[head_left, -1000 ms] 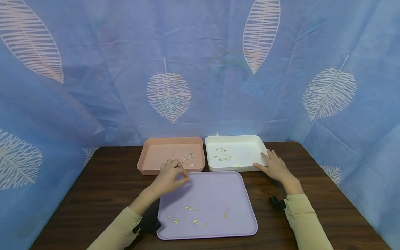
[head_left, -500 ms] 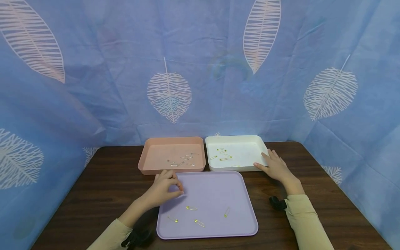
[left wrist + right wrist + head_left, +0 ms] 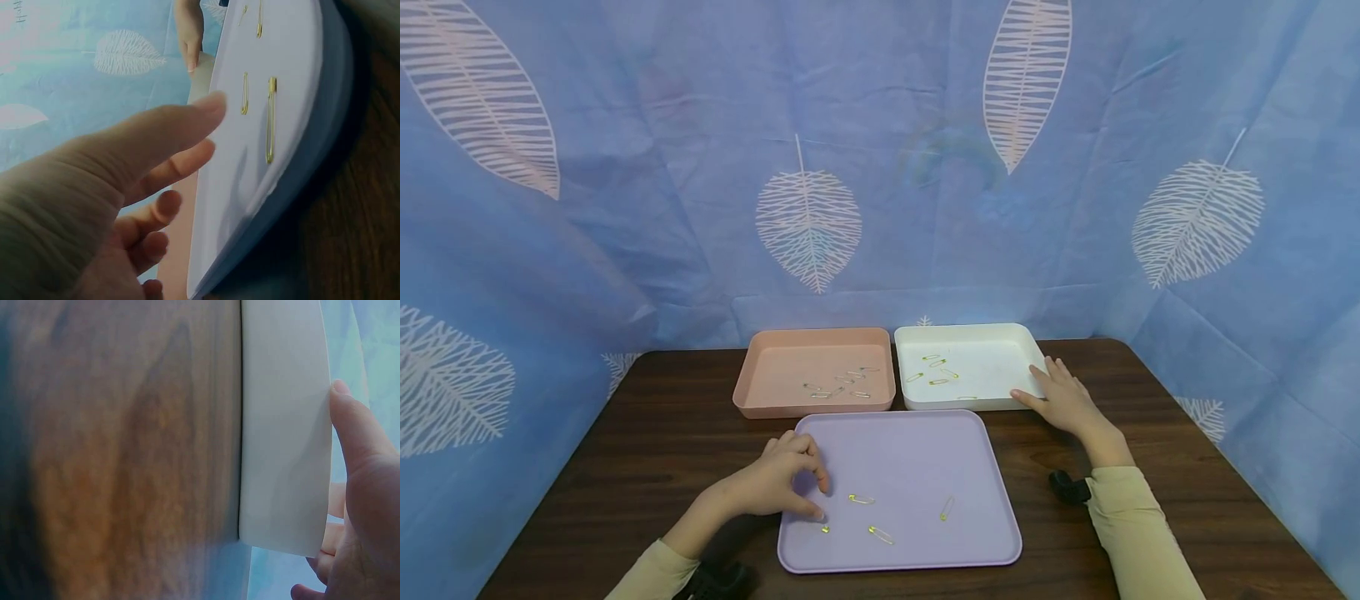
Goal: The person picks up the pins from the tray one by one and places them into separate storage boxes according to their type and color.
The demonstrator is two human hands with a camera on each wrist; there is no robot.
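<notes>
My left hand (image 3: 782, 477) hovers over the left side of a lilac tray (image 3: 925, 450), thumb and fingers spread apart with nothing between them. Just below its thumb lies a gold safety pin (image 3: 825, 529), partly hidden in the head view. The left wrist view shows this safety pin (image 3: 270, 122) whole, apart from the thumb. Another safety pin (image 3: 861, 499) is to the hand's right, and a further safety pin (image 3: 882, 535) nearer the front. Relaxed fingers of my right hand (image 3: 1067, 404) rest at the right end of a white tray (image 3: 992, 367), thumb touching its front rim (image 3: 329, 425).
Behind the lilac tray, a pink tray (image 3: 782, 358) holds several silver safety pins (image 3: 860, 394). Several gold safety pins (image 3: 938, 382) lie in the white tray. One more safety pin (image 3: 947, 508) lies right on the lilac tray. Everything stands on a dark wooden table (image 3: 647, 450) before a blue curtain (image 3: 880, 225).
My left hand has come back from near the pink tray toward the front left, and its thumb and fingertips have parted. The right hand has stayed on the white tray.
</notes>
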